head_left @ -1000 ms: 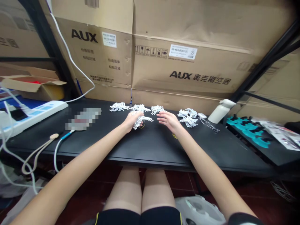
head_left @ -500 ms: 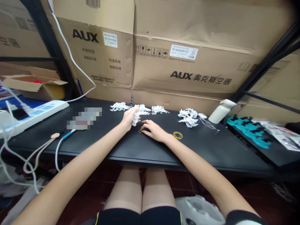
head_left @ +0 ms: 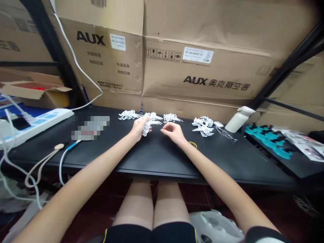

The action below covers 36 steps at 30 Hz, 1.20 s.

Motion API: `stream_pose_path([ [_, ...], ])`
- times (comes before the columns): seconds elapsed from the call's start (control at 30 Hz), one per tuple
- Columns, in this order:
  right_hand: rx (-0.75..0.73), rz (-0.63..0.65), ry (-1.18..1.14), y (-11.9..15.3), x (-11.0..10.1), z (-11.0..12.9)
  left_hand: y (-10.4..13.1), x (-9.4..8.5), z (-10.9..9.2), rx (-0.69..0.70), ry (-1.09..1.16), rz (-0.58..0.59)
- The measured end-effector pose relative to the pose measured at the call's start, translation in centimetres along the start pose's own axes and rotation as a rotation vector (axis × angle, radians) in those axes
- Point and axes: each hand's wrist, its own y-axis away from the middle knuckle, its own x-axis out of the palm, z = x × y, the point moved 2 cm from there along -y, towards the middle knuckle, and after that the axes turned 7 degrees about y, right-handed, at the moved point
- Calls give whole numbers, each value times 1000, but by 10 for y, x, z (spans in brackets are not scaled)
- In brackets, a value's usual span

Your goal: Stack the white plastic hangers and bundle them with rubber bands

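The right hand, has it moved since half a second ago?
Yes. Judged against the black table, the right hand has moved away from the front edge, toward the cardboard box, and a little rightward.

We grip a white bundle [head_left: 146, 129] in our left hand [head_left: 138, 130] over the black worktop [head_left: 157, 158], our right hand [head_left: 175, 133] curled nearby.

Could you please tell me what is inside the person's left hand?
The left hand holds a white bundle, and part of it sticks out where it can be seen. The part within the grip is covered, so I cannot tell what else is there.
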Motion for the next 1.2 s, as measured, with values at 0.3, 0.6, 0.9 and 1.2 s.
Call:
stream_pose_path([
  [0.3,485,-109,-592,-6,-24,0,3,4,1,25,-45,64],
  [0.6,266,-89,-469,-4,-23,11,2,3,4,-21,-31,153],
  [0.9,-52,121,-61,9,-8,32,13,14,4,-60,17,283],
  [1.2,-82,4,108,17,14,37,20,20,6,58,86,310],
])
